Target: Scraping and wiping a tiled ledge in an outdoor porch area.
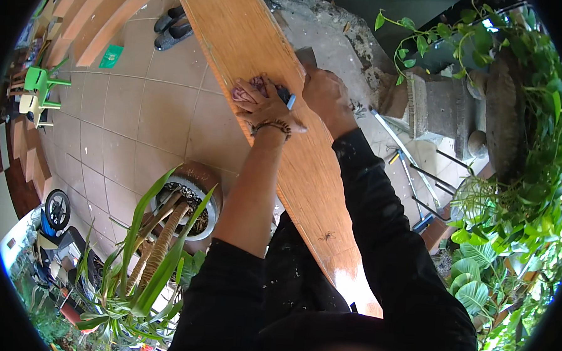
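Observation:
A long varnished wooden plank (309, 172) stretches from the top of the view down to my body. On its face, my left hand (265, 111) presses a crumpled pink-purple cloth (244, 93), fingers spread over it and a bracelet at the wrist. Beside the palm, a dark object with a light-blue end (291, 102) is partly covered, so its kind is unclear. My right hand (329, 97) is closed at the plank's right edge. From its fingers a dark grey flat piece (306, 57) sticks out, perhaps sandpaper or a scraper blade.
A potted plant (171, 213) stands left of my left forearm. Dark shoes (174, 33) lie on the tiled floor (162, 99). To the right are a concrete pedestal (434, 107), a long metal-like bar (400, 143), dark stool legs (431, 175) and hanging vines (484, 38).

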`<state>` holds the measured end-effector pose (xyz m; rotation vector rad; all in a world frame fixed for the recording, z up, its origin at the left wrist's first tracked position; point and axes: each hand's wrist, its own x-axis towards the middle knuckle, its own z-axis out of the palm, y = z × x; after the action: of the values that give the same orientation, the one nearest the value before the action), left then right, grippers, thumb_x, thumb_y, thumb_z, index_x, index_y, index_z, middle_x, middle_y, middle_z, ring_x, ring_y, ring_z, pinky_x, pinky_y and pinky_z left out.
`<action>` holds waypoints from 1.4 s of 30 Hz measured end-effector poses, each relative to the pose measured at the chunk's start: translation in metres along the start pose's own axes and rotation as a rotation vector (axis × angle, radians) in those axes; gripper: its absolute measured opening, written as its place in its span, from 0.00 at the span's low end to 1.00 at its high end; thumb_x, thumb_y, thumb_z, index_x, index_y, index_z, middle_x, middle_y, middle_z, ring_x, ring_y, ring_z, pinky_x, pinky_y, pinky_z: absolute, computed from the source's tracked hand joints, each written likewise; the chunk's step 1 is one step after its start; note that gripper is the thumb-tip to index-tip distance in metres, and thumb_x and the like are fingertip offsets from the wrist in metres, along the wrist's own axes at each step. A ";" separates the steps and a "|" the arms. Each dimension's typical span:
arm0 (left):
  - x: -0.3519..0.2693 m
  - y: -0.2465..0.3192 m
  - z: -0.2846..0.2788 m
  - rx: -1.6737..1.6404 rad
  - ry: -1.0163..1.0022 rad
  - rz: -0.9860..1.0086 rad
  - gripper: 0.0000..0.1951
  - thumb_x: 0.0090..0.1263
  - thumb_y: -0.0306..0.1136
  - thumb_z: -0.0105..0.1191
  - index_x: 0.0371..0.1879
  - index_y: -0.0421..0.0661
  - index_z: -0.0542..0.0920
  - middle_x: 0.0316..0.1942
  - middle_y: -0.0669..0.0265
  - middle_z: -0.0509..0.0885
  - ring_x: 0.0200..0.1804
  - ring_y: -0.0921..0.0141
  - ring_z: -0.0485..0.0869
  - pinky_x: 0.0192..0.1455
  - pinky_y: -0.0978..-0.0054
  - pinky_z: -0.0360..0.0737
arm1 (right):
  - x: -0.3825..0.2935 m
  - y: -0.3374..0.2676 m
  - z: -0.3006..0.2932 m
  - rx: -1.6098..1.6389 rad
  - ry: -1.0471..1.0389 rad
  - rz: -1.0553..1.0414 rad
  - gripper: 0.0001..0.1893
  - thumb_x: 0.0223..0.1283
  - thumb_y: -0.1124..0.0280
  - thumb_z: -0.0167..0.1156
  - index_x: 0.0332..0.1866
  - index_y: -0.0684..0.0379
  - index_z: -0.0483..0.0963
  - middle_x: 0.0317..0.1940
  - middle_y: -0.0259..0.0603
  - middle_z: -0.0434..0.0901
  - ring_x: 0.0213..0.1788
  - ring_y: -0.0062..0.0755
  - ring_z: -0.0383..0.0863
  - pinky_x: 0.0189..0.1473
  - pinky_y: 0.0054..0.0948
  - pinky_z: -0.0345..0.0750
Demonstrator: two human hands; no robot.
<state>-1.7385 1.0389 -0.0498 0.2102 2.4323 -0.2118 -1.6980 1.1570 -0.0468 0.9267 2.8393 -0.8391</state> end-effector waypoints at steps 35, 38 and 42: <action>0.014 0.011 -0.015 -0.006 -0.163 -0.060 0.86 0.38 0.52 0.87 0.85 0.60 0.22 0.85 0.41 0.19 0.82 0.24 0.40 0.75 0.22 0.59 | 0.026 -0.032 -0.015 -0.011 -0.102 0.033 0.18 0.73 0.64 0.55 0.62 0.48 0.84 0.39 0.60 0.88 0.44 0.61 0.89 0.51 0.53 0.86; 0.016 0.011 -0.013 0.027 -0.170 -0.075 0.91 0.32 0.55 0.89 0.83 0.62 0.17 0.84 0.42 0.17 0.82 0.25 0.38 0.76 0.26 0.60 | 0.023 -0.030 -0.014 0.012 -0.126 0.074 0.18 0.73 0.64 0.55 0.62 0.48 0.84 0.40 0.59 0.88 0.46 0.61 0.89 0.53 0.53 0.85; 0.018 0.011 -0.005 0.007 -0.164 -0.067 0.91 0.33 0.54 0.89 0.83 0.62 0.18 0.84 0.42 0.17 0.83 0.26 0.39 0.76 0.26 0.60 | 0.026 -0.026 -0.011 0.049 -0.061 0.053 0.18 0.73 0.64 0.55 0.62 0.48 0.84 0.42 0.57 0.88 0.48 0.60 0.89 0.54 0.51 0.85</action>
<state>-1.7530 1.0527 -0.0591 0.1101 2.2775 -0.2566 -1.7328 1.1589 -0.0298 0.9604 2.7419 -0.9191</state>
